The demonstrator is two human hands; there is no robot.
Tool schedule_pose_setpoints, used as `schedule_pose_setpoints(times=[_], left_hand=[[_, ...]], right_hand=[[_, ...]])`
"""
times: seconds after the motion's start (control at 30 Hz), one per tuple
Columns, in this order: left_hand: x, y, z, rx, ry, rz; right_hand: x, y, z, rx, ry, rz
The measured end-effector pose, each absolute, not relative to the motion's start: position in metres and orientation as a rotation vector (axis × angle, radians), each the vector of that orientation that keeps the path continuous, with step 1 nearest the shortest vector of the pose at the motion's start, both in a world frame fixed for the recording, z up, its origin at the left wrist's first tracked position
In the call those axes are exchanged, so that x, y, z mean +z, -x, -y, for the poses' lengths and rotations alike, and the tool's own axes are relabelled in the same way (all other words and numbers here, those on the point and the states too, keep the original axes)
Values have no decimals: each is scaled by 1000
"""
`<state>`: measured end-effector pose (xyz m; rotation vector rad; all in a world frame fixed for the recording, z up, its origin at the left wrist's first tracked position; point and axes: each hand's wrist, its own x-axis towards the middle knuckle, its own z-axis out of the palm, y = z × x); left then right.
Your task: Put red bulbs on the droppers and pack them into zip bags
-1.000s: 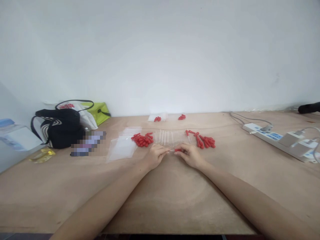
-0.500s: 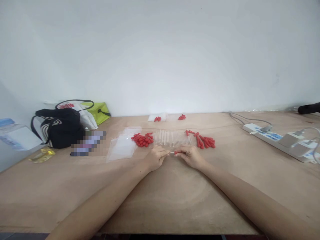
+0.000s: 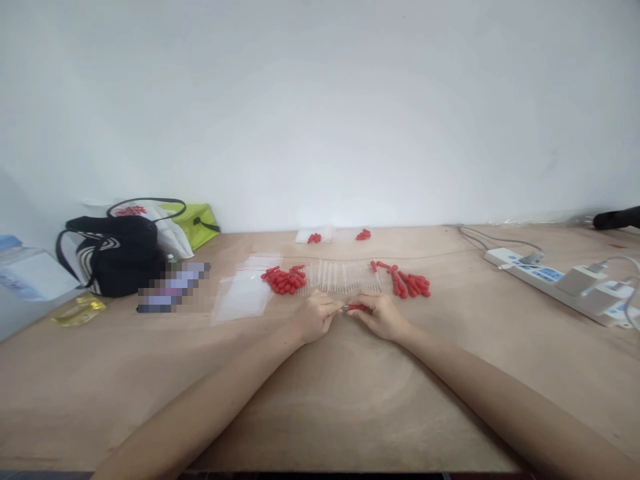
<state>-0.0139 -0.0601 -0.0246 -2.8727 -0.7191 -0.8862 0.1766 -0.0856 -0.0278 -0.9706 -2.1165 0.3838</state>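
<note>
Center frame, left hand (image 3: 316,319) and right hand (image 3: 383,316) both pinch a small red-ended piece (image 3: 357,307) in their fingertips, long axis roughly horizontal across frame, red end pointing right, pale end left. Just beyond: clear tubes (image 3: 336,276) in a row, between red pile left (image 3: 284,280) and red pile right (image 3: 413,285).
</note>
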Motion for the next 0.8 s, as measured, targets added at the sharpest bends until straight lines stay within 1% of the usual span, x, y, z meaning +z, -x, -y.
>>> schedule_pose_setpoints(times=[0.3,0.53,0.63,0.8], left_hand=[[-26,11,61,-862,2889,731],[-25,19,57,-936,2799,844],[-21,24,55,-952,2776,895],[-16,18,59,-1052,2805,1056]], right_hand=[[-26,-178,83,431,972,2147],[-22,-184,74,418,980,2184],[-22,-189,72,534,1014,2022],[-28,-182,68,821,1046,1520]])
